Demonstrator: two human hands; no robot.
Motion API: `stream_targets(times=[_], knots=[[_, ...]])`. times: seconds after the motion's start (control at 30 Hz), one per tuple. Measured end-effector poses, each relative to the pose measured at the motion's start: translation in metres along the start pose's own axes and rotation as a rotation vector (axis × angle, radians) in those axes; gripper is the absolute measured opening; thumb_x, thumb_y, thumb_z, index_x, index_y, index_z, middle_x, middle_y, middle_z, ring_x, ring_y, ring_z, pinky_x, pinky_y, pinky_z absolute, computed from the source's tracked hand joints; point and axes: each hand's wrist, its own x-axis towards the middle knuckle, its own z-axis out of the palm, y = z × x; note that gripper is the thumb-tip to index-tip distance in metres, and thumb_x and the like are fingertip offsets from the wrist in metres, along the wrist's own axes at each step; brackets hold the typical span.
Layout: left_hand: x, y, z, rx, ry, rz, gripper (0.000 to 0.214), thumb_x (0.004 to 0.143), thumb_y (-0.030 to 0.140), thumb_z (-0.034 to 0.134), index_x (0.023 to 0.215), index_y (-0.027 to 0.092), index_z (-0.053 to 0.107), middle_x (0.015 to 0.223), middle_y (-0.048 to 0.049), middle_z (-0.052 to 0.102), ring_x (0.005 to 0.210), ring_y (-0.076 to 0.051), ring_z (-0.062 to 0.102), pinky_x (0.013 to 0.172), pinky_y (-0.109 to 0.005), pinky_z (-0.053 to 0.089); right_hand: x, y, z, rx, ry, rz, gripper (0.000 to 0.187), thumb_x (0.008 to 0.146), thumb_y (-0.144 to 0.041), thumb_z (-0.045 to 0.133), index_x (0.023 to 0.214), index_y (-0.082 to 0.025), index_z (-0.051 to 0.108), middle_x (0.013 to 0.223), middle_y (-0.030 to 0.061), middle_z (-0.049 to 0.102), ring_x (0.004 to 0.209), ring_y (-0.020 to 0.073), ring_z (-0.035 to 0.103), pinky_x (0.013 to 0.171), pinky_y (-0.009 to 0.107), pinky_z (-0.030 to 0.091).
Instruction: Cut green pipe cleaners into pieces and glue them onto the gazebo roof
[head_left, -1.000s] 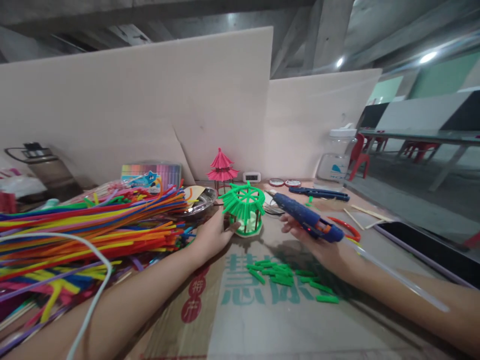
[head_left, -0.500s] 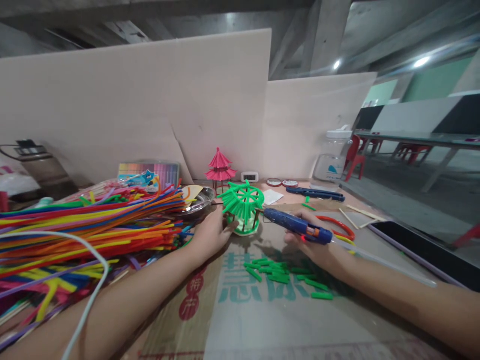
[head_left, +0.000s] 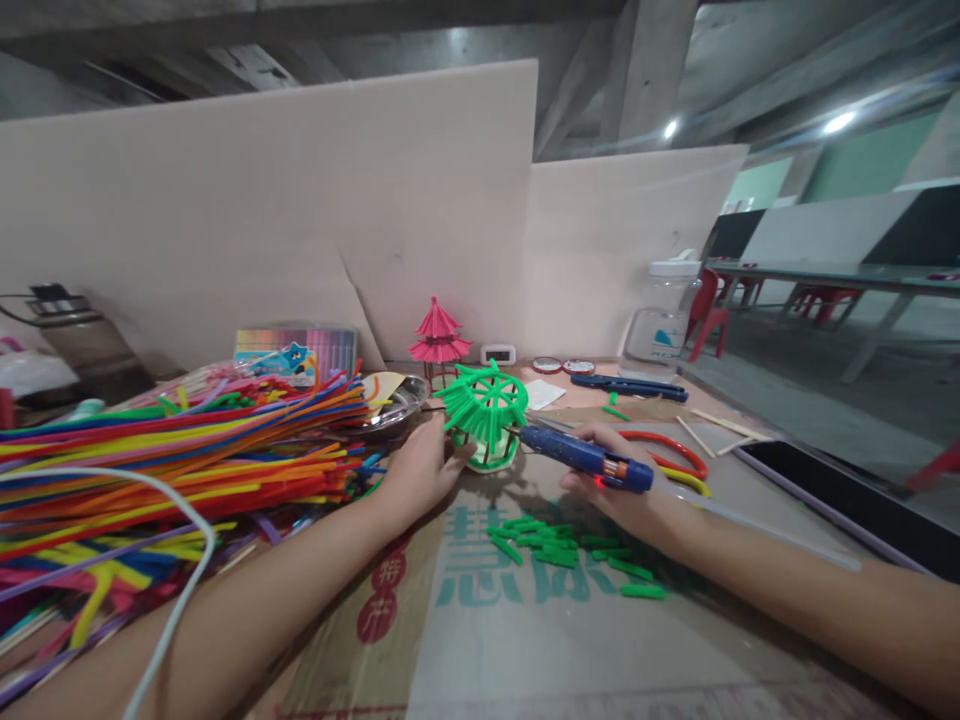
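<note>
A small green pavilion model (head_left: 487,412), its round roof built from pipe-cleaner strips on brown posts, stands on the covered tabletop in front of me. My left hand (head_left: 421,462) grips its left side, thumb near the base. In my right hand (head_left: 611,485) is a blue hot glue gun (head_left: 585,455), fingers wrapped around it. Its nozzle points left and sits at the right edge of the roof; whether it touches cannot be made out. A clear glue stick (head_left: 772,530) trails from the gun's back. Several short green pipe-cleaner pieces (head_left: 555,545) lie loose in front of the model.
Bundles of colourful pipe cleaners (head_left: 187,450) fill the left side, crossed by a white cable (head_left: 176,505). Behind stand a pink pagoda model (head_left: 439,335), a small clock (head_left: 498,355) and a clear jug (head_left: 660,320). Scissors (head_left: 675,460) and a phone (head_left: 855,505) lie right.
The glue gun has shifted slightly left, its nozzle moving closer in to the green model. My left hand and the model have stayed almost still.
</note>
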Motion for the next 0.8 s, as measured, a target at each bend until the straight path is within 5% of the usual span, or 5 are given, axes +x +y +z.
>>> stream_targets(times=[0.8], knots=[[0.0000, -0.0004, -0.0004, -0.001, -0.007, 0.014, 0.037, 0.083, 0.034, 0.056, 0.117, 0.019, 0.056, 0.115, -0.0124, 0.063, 0.109, -0.028, 0.059, 0.095, -0.043, 0.047, 0.0011, 0.0001, 0.0026, 0.003, 0.048, 0.035, 0.021, 0.070, -0.041, 0.065, 0.078, -0.024, 0.055, 0.059, -0.0034, 0.059, 0.052, 0.0156, 0.053, 0.048, 0.025, 0.040]])
